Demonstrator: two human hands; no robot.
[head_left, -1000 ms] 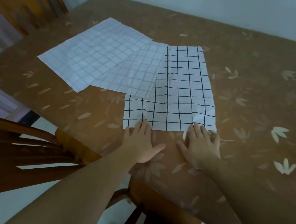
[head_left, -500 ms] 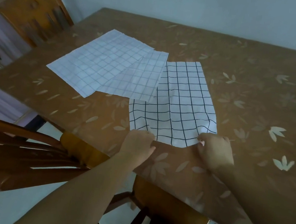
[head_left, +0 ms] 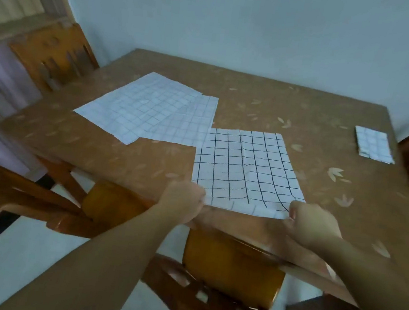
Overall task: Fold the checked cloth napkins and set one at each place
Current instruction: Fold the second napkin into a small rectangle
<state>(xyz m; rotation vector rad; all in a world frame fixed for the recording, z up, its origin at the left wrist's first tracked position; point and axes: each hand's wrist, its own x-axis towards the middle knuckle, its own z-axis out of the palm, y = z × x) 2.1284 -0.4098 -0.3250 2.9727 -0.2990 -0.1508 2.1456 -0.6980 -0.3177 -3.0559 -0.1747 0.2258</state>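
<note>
The left grip [head_left: 183,199] and the right grip [head_left: 311,225] are each clenched on a near corner of the bold-checked napkin [head_left: 246,168], fingers curled round the cloth. A second ago both lay flat with straight fingers on that near edge; half a second ago they had curled onto the corners. Now the edge is raised off the bench [head_left: 258,91] and shows a pale strip of underside between the two fists. The rest of the napkin lies spread on the bench near its front edge, and it has slid toward the person. Its far left corner meets the middle pale napkin [head_left: 189,121], which overlaps the larger pale napkin [head_left: 144,106] to the left. A folded napkin [head_left: 372,144] lies well apart at the far right. A wooden chair [head_left: 232,270] stands below the front edge.
</note>
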